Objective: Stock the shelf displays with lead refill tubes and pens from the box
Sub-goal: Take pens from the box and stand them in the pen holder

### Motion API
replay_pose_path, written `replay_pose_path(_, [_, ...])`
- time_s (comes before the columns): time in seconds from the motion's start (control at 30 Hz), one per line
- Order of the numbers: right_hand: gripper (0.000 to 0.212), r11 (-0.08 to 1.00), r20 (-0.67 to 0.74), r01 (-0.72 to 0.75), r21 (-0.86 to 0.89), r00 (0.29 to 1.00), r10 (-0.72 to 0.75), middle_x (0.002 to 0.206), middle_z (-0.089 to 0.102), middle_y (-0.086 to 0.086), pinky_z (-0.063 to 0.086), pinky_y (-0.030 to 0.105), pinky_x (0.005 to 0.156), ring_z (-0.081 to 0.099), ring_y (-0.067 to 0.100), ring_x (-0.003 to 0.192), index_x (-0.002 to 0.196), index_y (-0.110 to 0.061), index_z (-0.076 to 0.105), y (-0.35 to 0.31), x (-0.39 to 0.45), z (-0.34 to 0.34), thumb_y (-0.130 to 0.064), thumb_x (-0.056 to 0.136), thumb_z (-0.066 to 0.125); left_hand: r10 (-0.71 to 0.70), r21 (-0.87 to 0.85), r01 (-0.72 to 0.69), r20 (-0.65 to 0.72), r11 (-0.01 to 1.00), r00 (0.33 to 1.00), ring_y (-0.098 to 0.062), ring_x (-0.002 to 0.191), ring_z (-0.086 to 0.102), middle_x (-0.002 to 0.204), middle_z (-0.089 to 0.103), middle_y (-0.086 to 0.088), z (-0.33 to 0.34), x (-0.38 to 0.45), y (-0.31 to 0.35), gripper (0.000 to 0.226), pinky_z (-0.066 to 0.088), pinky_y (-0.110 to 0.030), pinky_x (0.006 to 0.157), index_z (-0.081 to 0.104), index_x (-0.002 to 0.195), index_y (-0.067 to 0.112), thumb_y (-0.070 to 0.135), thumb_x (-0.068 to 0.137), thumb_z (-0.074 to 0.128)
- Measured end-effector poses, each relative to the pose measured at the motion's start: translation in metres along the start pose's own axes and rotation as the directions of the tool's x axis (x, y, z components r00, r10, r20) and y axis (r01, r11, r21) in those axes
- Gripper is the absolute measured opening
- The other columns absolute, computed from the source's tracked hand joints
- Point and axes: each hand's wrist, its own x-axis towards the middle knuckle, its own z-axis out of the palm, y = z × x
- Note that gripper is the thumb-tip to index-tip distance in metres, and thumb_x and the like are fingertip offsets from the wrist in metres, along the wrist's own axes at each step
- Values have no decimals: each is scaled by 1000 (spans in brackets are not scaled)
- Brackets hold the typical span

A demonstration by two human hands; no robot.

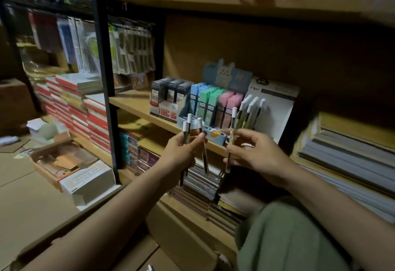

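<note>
White-capped pens [193,133] bunch in the left hand [181,153]; right hand [254,153] pinches one pen [232,138], best slotted cap-up into the white card display [275,110].

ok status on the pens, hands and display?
Left hand grips a bunch of pens. Right hand pinches one pen, upright, short of the white pen display. Nothing blocking it.

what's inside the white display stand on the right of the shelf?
The white stand holds a few white-capped pens, leaning upright. Their lower ends are hidden behind the right hand and the single pen it holds.
</note>
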Motion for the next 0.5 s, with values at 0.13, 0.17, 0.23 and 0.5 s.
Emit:
replay_pose_path(0.13, [27,945,-173,134,-299,966,-192,103,70,-3,55,26,85,67,10,95,112,-23,67,-17,4,-34,-8,90,66,35,52,-38,63,998,997,-5,48,49,70,69,2,17,11,-2,18,37,-17,43,70,93,11,28,89,66])
replay_pose_path(0.17, [25,929,-240,141,-342,943,-232,104,69,-5,54,26,84,66,9,96,110,-25,67,-21,7,-44,-10,90,66,40,58,-44,71,997,997,-5,49,50,68,68,3,20,14,-2,18,38,-18,44,69,94,10,27,89,66])
replay_pose_path(0.23, [25,887,-340,121,-445,894,-292,106,68,-6,52,29,83,65,10,96,113,-24,67,-24,16,-59,-15,90,66,51,73,-58,96,996,994,-3,45,50,56,63,9,24,20,-4,16,38,-17,42,67,95,10,25,90,66])
replay_pose_path(0.5, [15,716,-371,74,-694,816,-444,80,57,-19,39,1,52,53,-8,73,99,-26,62,-4,52,-64,-17,89,69,113,142,-152,250,978,962,8,46,54,53,62,19,35,37,-18,4,37,-6,43,66,93,18,22,92,63])
